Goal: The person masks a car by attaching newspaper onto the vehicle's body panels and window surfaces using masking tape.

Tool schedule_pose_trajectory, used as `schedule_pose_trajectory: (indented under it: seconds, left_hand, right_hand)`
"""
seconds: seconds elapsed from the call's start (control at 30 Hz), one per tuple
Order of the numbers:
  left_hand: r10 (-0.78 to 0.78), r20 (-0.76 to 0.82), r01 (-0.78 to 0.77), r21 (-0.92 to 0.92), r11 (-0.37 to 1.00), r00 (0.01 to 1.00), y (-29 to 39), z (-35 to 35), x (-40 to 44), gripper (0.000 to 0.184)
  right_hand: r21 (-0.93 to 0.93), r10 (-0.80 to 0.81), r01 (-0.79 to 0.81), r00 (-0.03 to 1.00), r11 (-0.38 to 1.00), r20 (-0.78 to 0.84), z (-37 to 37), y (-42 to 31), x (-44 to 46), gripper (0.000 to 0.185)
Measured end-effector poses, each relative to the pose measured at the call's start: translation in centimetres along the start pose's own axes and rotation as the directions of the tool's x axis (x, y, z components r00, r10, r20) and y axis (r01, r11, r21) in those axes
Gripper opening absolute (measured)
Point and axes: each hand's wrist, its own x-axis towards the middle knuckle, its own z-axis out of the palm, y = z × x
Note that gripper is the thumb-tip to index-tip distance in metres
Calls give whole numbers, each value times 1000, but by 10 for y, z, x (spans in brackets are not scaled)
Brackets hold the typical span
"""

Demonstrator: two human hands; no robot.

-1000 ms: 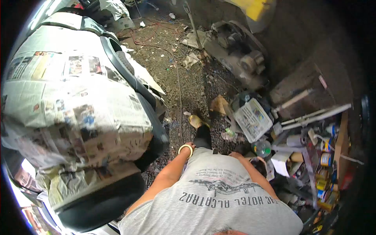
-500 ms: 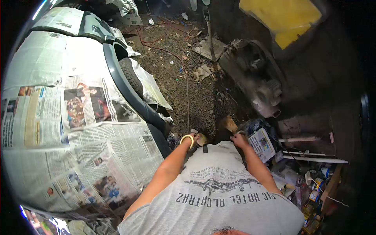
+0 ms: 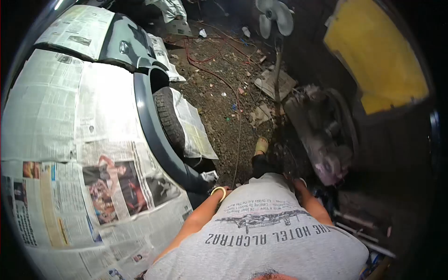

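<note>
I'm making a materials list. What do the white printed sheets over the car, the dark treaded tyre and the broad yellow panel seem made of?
White printed sheets: matte newsprint, judging by text columns, photos and creases.
Dark treaded tyre: probably rubber, dull, with moulded tread blocks.
Broad yellow panel: perhaps painted metal or plastic; its smooth face fits either.

Newspaper (image 3: 105,112) on car (image 3: 147,123) — machine (image 3: 326,161) right

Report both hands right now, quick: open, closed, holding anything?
Left hand: nothing visible in it; open or closed cannot be told.
Right hand: barely visible; open, closed or holding cannot be told.
</note>
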Motion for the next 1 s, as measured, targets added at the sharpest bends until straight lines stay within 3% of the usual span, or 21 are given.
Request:
schedule_pose_trajectory:
  seconds: [0.07, 0.13, 0.17, 0.2, 0.27, 0.3, 0.33, 0.37, 0.4, 0.43, 0.5, 0.57, 0.67, 0.7, 0.8, 0.9, 0.93, 1.0]
  left_hand:
    - [-8, 53, 13, -102, 995, 999, -4, -41, 4, 52]
    - [-146, 68, 160, -301, 940, 987, 3, -69, 12, 52]
    - [-164, -50, 154, -165, 974, 985, 9, -86, 14, 55]
    - [-56, -194, 40, -85, 996, 979, 12, -98, 23, 60]
    - [-7, -323, -124, -382, 916, 946, 55, -147, 13, 67]
    - [-73, -263, -101, -591, 800, 962, 42, -152, 43, 69]
    - [-109, -294, -180, -796, 578, 950, 54, -166, 49, 76]
    - [-76, -133, -131, -991, 33, 988, 61, -189, 42, 62]
    - [-113, -259, -238, -955, 176, 959, 68, -186, 73, 94]
    - [-74, -199, -188, -973, 131, 977, 72, -204, 81, 95]
    - [28, -132, -133, -991, 29, 991, 80, -230, 96, 98]
    - [149, -133, -121, -989, -90, 980, 103, -260, 96, 103]
    - [-19, -164, -158, -968, 196, 986, 139, -320, 103, 110]
    - [-8, -294, -264, -872, 412, 956, 155, -351, 85, 108]
    - [-73, -288, -205, -815, 542, 955, 170, -420, 134, 110]
    - [26, -267, -215, -709, 672, 963, 172, -518, 174, 103]
    - [61, -251, -216, -653, 726, 966, 167, -544, 184, 101]
    - [31, -301, -189, -509, 840, 953, 159, -604, 207, 88]
  right_hand:
    - [-89, -6, 14, 996, 996, 93, 2, 43, 61, 45]
    - [-170, -59, 85, 987, 982, 151, -7, 79, 126, 46]
    - [-67, -5, 13, 992, 998, 129, -30, 59, 139, 48]
    - [33, 54, -58, 992, 998, 110, -60, 40, 153, 50]
    - [216, 183, -201, 978, 955, 100, -120, 16, 181, 54]
    - [304, 252, -273, 962, 913, 107, -146, 6, 201, 57]
    - [152, 124, -122, 992, 981, -5, -159, -6, 236, 49]
    - [-17, -23, 21, 995, 1000, -94, -174, -18, 273, 44]
    - [33, -173, 175, 983, 984, -64, -205, -44, 292, 42]
    - [90, -317, 320, 947, 943, -43, -237, -83, 299, 40]
    - [395, -324, 334, 941, 856, -92, -299, -164, 285, 34]
    - [436, -302, 283, 953, 854, -28, -303, -198, 316, 32]
    - [363, -370, 331, 928, 871, 41, -311, -236, 337, 33]
    - [312, -410, 372, 910, 874, 64, -315, -247, 343, 34]
    - [364, -441, 392, 896, 845, 59, -334, -274, 387, 35]
    - [168, -487, 478, 873, 862, 13, -356, -303, 457, 36]
    - [375, -351, 312, 936, 873, 38, -377, -327, 460, 36]
    - [481, -198, 158, 980, 862, 34, -422, -372, 472, 35]
